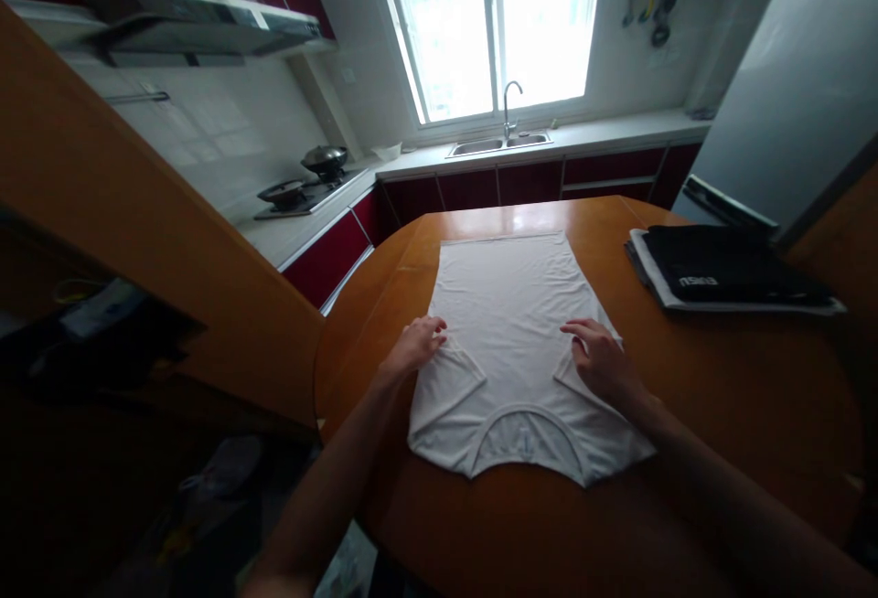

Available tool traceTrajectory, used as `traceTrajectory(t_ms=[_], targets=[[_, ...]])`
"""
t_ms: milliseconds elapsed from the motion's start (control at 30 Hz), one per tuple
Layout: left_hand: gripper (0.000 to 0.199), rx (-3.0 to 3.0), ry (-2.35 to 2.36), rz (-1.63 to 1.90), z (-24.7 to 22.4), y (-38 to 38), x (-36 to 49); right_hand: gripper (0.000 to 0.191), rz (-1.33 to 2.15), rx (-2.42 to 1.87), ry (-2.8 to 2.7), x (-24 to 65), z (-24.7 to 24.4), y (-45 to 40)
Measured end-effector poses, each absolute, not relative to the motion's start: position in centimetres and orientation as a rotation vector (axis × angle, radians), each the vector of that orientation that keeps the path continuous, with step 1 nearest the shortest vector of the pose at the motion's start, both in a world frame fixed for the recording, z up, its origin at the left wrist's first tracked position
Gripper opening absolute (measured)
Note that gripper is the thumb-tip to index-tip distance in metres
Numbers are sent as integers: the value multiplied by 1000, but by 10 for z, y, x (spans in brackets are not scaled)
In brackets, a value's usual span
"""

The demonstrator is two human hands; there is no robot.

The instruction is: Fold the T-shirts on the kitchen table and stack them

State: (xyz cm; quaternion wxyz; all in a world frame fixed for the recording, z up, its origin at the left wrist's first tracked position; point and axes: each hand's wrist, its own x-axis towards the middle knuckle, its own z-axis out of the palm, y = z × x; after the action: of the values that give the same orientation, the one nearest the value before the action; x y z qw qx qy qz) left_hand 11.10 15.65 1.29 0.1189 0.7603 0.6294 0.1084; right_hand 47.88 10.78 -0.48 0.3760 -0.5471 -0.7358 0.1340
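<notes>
Probably light and limp, a white round-necked fabric T-shirt is best gripped at its sides, where half-curled left hand and right hand are placed, grasp unclear.

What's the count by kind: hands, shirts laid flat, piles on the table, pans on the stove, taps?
Left hand and right hand: 2
Flat shirt: 1
Pile: 1
Pans: 2
Tap: 1
Total: 7
</notes>
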Motion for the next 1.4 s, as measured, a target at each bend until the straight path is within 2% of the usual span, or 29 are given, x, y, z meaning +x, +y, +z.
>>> traceTrajectory(t_ms=[200, 500, 667, 867, 1067, 1167, 1300, 1400], targets=[[12, 2146, 1740, 219, 10, 171, 99, 30, 423, -1287, -1833, 477, -9, 102], [22, 1974, 1334, 546, 22, 157, 90, 25, 500, -1275, -1772, 477, -10, 104], [33, 1896, 1351, 626, 19, 159, 91, 24, 513, -1284, -1783, 478, -11, 104], [27, 2020, 1477, 697, 3, 163, 96, 23, 530, -1311, -1800, 479, -14, 104], [24, 2297, 1628, 810, 11, 147, 117, 22, 531, -1303, -1785, 480, -12, 102], [35, 2335, 1727, 639, 8, 130, 130, 23, 508, -1297, -1780, 482, -10, 101], [63, 2416, 1801, 290, -15, 110, 144, 23, 476, -1300, -1791, 486, -6, 101], [67, 2446, 1817, 259, -25, 105, 144, 25, 436, -1305, -1771, 496, -3, 103]])
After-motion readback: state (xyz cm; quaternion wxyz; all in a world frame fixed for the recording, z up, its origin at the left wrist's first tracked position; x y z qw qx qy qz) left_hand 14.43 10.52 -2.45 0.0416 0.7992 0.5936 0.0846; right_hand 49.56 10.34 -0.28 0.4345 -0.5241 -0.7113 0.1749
